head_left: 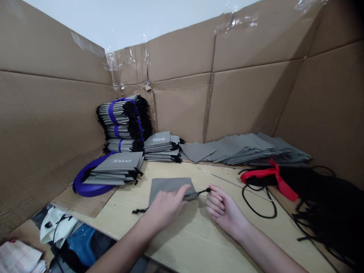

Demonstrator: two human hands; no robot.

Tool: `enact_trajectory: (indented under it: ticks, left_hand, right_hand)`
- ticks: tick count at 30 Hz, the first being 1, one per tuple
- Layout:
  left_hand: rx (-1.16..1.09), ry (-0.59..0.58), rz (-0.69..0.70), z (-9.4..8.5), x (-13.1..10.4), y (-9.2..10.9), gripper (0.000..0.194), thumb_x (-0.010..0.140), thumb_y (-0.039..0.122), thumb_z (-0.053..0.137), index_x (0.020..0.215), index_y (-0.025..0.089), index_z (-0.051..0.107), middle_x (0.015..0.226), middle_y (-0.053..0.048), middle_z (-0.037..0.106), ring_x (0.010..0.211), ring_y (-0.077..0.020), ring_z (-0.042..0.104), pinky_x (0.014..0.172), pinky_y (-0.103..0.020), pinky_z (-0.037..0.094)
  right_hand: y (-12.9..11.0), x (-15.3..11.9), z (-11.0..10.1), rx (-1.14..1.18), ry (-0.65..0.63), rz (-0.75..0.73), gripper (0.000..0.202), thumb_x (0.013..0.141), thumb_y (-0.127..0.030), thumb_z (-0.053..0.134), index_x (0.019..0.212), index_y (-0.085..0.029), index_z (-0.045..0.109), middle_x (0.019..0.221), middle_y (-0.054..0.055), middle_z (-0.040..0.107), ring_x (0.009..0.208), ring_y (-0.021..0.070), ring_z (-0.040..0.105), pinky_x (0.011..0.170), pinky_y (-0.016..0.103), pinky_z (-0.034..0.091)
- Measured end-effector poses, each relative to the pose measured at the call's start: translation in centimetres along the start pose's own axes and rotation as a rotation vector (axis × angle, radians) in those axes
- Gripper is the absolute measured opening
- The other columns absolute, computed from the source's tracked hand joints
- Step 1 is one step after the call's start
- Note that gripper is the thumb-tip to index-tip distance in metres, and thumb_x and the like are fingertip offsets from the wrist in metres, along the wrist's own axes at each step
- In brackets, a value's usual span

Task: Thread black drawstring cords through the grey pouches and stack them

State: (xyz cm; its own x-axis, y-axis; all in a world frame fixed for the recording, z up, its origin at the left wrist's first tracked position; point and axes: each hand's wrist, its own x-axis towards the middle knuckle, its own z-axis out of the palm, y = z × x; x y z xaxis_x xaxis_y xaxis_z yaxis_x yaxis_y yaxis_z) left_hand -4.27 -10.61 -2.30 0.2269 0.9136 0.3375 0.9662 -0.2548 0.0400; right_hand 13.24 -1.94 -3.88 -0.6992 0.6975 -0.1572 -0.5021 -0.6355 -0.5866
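Note:
A grey drawstring pouch [170,185] lies on the pale tabletop in front of me. Across its lower part rests my left hand [167,204], gripping the pouch near its corded edge with the thumb on top. My right hand [220,204] is closed in a pinch on the knotted end of the black drawstring [202,191], which runs taut from the pouch's right corner. Another knotted cord end sticks out on the pouch's left, beside my left wrist. Some of the pouch is hidden under my left hand.
Bundled pouches [119,117] in purple bands stand at the back left. Nearer are stacked pouches [116,163] on a purple ribbon roll [88,189]. Flat grey pieces [244,148] lie along the cardboard wall [182,102]. Black cords [327,212], a red ribbon [280,182] and a thin metal rod [222,177] lie right.

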Motion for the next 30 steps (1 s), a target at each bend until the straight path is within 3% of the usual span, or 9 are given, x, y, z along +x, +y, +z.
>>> enact_trajectory:
  ticks: [3, 5, 9, 11, 13, 17, 21, 26, 30]
  left_hand:
    - [-0.028, 0.005, -0.066, -1.4, -1.0, -1.3, 0.032, 0.092, 0.027, 0.041, 0.124, 0.023, 0.045, 0.090, -0.006, 0.071, 0.074, -0.0209, 0.067, 0.063, -0.027, 0.047]
    - [-0.118, 0.116, -0.110, -2.7, -1.6, -2.9, 0.028, 0.091, 0.024, 0.039, 0.116, 0.023, 0.052, 0.096, -0.006, 0.070, 0.079, -0.0199, 0.066, 0.068, -0.028, 0.048]
    - [-0.417, 0.643, -0.400, -6.6, -2.8, -8.7, 0.028, 0.085, 0.033, 0.049, 0.107, 0.017, 0.056, 0.103, -0.007, 0.065, 0.091, -0.0204, 0.062, 0.077, -0.029, 0.048]
    - [-0.612, 0.898, -0.569, -8.6, -3.4, -12.3, 0.032, 0.083, 0.034, 0.049, 0.108, 0.015, 0.053, 0.095, -0.005, 0.064, 0.082, -0.0181, 0.062, 0.070, -0.027, 0.050]
    - [-0.570, 1.127, -0.743, -10.2, -3.9, -15.7, 0.036, 0.081, 0.025, 0.049, 0.116, 0.016, 0.046, 0.090, -0.003, 0.063, 0.073, -0.0136, 0.060, 0.068, -0.025, 0.049]
    - [-0.290, 1.240, -0.937, -11.9, -4.3, -19.5, 0.055, 0.076, 0.015, 0.052, 0.126, 0.009, 0.031, 0.077, -0.001, 0.060, 0.068, -0.0168, 0.057, 0.073, -0.033, 0.046]
    - [0.099, 1.078, -0.820, -11.4, -3.7, -19.7, 0.057, 0.084, 0.023, 0.047, 0.135, 0.009, 0.025, 0.095, -0.013, 0.064, 0.086, -0.0280, 0.061, 0.083, -0.040, 0.042]
    - [0.020, 0.219, -0.449, -8.4, -3.5, -20.2, 0.032, 0.086, 0.034, 0.044, 0.110, 0.018, 0.060, 0.111, -0.011, 0.065, 0.105, -0.0294, 0.057, 0.092, -0.037, 0.039]
    - [-0.129, 0.001, -0.362, -7.9, -4.7, -21.2, 0.036, 0.088, 0.041, 0.040, 0.102, 0.021, 0.066, 0.109, -0.005, 0.068, 0.099, -0.0218, 0.061, 0.088, -0.029, 0.044]
  right_hand:
    - [-1.0, -0.6, 0.5, 0.071, -0.052, -0.096, 0.041, 0.083, -0.027, 0.055, 0.050, -0.020, 0.031, 0.041, -0.011, 0.015, 0.037, 0.0062, 0.006, 0.034, 0.018, 0.019]
    - [-1.5, -1.0, 0.9, 0.092, -0.075, -0.124, 0.036, 0.084, -0.028, 0.054, 0.053, -0.020, 0.037, 0.043, -0.011, 0.016, 0.037, 0.0064, 0.008, 0.034, 0.018, 0.018]
    - [-1.7, -1.2, 0.9, 0.103, -0.048, -0.150, 0.031, 0.084, -0.024, 0.053, 0.056, -0.020, 0.039, 0.043, -0.010, 0.018, 0.036, 0.0065, 0.011, 0.034, 0.018, 0.019]
    - [-1.5, -1.1, 0.5, 0.113, -0.029, -0.163, 0.030, 0.083, -0.022, 0.053, 0.057, -0.020, 0.037, 0.042, -0.010, 0.020, 0.035, 0.0065, 0.014, 0.034, 0.019, 0.020]
    - [-1.2, -0.9, 0.1, 0.118, -0.019, -0.161, 0.030, 0.082, -0.020, 0.054, 0.058, -0.021, 0.036, 0.042, -0.010, 0.022, 0.034, 0.0063, 0.017, 0.034, 0.019, 0.021]
    - [-1.0, -0.5, -0.4, 0.158, 0.003, -0.154, 0.030, 0.081, -0.018, 0.053, 0.058, -0.021, 0.035, 0.041, -0.010, 0.027, 0.032, 0.0056, 0.022, 0.034, 0.019, 0.023]
    - [-1.6, -0.6, -0.4, 0.277, 0.027, -0.177, 0.029, 0.082, -0.016, 0.050, 0.058, -0.021, 0.035, 0.038, -0.009, 0.030, 0.030, 0.0053, 0.026, 0.033, 0.020, 0.021]
    - [-1.9, -1.0, -0.1, 0.268, 0.015, -0.193, 0.029, 0.082, -0.016, 0.051, 0.058, -0.021, 0.035, 0.037, -0.009, 0.032, 0.030, 0.0049, 0.028, 0.033, 0.020, 0.022]
    - [-1.7, -0.9, -0.3, 0.284, 0.018, -0.199, 0.030, 0.084, -0.017, 0.050, 0.057, -0.021, 0.037, 0.037, -0.009, 0.033, 0.030, 0.0048, 0.029, 0.032, 0.020, 0.022]
